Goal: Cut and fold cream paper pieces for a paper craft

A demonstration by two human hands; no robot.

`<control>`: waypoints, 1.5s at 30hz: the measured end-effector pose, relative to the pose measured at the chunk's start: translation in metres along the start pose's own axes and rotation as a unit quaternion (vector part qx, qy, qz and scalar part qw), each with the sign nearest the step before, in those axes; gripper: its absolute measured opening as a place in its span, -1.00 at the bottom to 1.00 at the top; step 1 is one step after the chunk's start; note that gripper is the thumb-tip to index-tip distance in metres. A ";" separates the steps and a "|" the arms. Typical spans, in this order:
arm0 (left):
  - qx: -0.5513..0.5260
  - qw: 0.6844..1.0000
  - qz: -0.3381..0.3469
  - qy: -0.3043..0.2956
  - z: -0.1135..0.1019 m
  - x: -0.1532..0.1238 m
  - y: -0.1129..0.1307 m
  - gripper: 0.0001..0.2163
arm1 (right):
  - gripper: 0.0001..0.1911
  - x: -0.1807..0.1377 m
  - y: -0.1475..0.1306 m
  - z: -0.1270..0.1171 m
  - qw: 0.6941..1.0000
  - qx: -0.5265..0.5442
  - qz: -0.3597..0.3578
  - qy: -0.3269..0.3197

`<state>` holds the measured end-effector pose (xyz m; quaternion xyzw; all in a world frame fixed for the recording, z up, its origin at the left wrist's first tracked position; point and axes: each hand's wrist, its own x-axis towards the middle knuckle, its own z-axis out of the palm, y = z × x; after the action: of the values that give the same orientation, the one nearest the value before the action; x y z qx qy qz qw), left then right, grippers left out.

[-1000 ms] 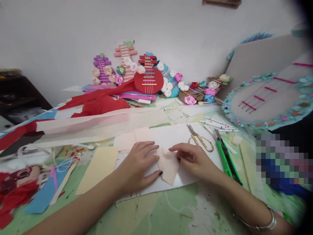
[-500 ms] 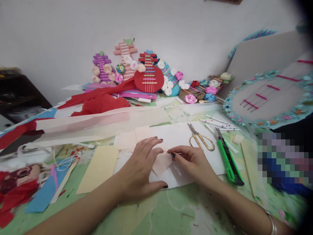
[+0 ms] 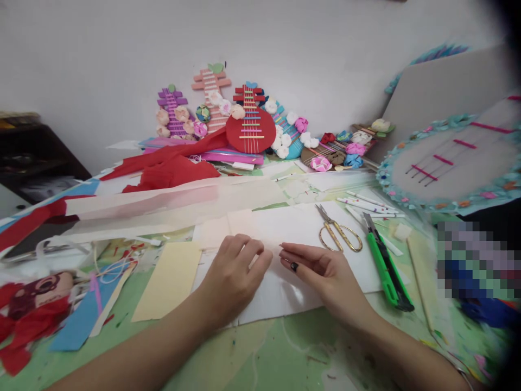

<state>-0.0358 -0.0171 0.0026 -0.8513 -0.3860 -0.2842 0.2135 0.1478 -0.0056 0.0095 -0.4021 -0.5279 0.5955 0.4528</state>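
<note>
My left hand (image 3: pixel 238 274) rests over the white board (image 3: pixel 285 296), its fingers curled in and its thumb hidden. What it holds, if anything, is out of sight. My right hand (image 3: pixel 323 271) faces it across a small gap, fingers held together and the thumb drawn up against them. Anything thin between its fingertips is too faint to make out. Pale pink paper (image 3: pixel 214 231) lies on the board just beyond the left hand. Gold-handled scissors (image 3: pixel 336 231) lie with blades a little spread beyond the right hand. A green utility knife (image 3: pixel 385 266) is to their right.
A cream paper sheet (image 3: pixel 166 282) lies left of the board. Blue strips (image 3: pixel 83 315) and red paper (image 3: pixel 171 174) are farther left and back. Several paper-flower-trimmed lute models, including a red one (image 3: pixel 250 130), stand by the wall. A large round lute (image 3: pixel 448 163) leans at right.
The small pale pink piece between my hands has gone from sight. My left fingers, spread before, have curled in. My right fingers have straightened somewhat. The view has shifted slightly.
</note>
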 end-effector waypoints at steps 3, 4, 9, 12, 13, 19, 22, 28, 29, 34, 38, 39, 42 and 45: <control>0.015 1.000 -0.003 0.006 0.000 0.000 -0.002 -0.94 | -0.67 -0.001 -0.001 0.001 1.000 -0.007 -0.013 -0.008; 0.017 1.000 -0.005 0.007 0.000 0.000 -0.002 -0.93 | -0.66 -0.001 -0.001 0.001 1.000 -0.018 -0.018 -0.011; -0.037 0.999 -0.037 0.003 0.001 -0.002 -0.004 -0.88 | -0.59 0.000 -0.001 -0.009 0.982 -0.176 -0.062 -0.027; -0.145 0.983 -0.117 -0.001 0.002 -0.002 -0.008 -0.89 | -0.53 0.004 -0.001 -0.022 0.926 -0.347 -0.147 0.010; -0.178 0.973 -0.145 -0.009 0.002 -0.002 -0.010 -0.90 | -0.53 0.006 0.000 -0.027 0.902 -0.392 -0.177 0.014; -0.290 0.921 -0.256 -0.048 0.000 -0.001 -0.018 -0.90 | -0.55 0.019 0.010 -0.036 0.782 -0.539 -0.313 -0.010; -0.314 0.912 -0.260 -0.048 0.000 -0.001 -0.020 -0.89 | -0.68 0.022 0.013 -0.032 0.766 -0.542 -0.346 0.000; -0.305 0.933 -0.186 -0.041 0.002 -0.002 -0.019 -0.85 | -0.79 0.019 0.009 -0.031 0.787 -0.536 -0.306 -0.008; -0.307 0.933 -0.184 -0.042 0.002 -0.002 -0.019 -0.84 | -0.79 0.020 0.008 -0.032 0.788 -0.535 -0.305 -0.014; -0.312 0.929 -0.192 -0.053 0.001 -0.002 -0.019 -0.85 | -0.80 0.022 0.010 -0.032 0.792 -0.520 -0.318 -0.040; -0.314 0.924 -0.209 -0.066 0.001 -0.002 -0.020 -0.82 | -0.79 0.022 0.011 -0.032 0.802 -0.505 -0.317 -0.034; -0.312 0.923 -0.211 -0.071 0.001 -0.001 -0.020 -0.82 | -0.79 0.022 0.011 -0.032 0.805 -0.503 -0.312 -0.034; -0.309 0.923 -0.213 -0.088 0.001 -0.001 -0.021 -0.82 | -0.81 0.021 0.010 -0.033 0.813 -0.498 -0.297 -0.045; -0.306 0.920 -0.219 -0.110 0.000 -0.001 -0.021 -0.83 | -0.81 0.021 0.008 -0.034 0.825 -0.488 -0.276 -0.065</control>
<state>-0.0525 -0.0044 0.0049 -0.7956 -0.4779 -0.3323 -0.1683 0.1741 0.0239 -0.0027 -0.3686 -0.8667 0.1349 0.3077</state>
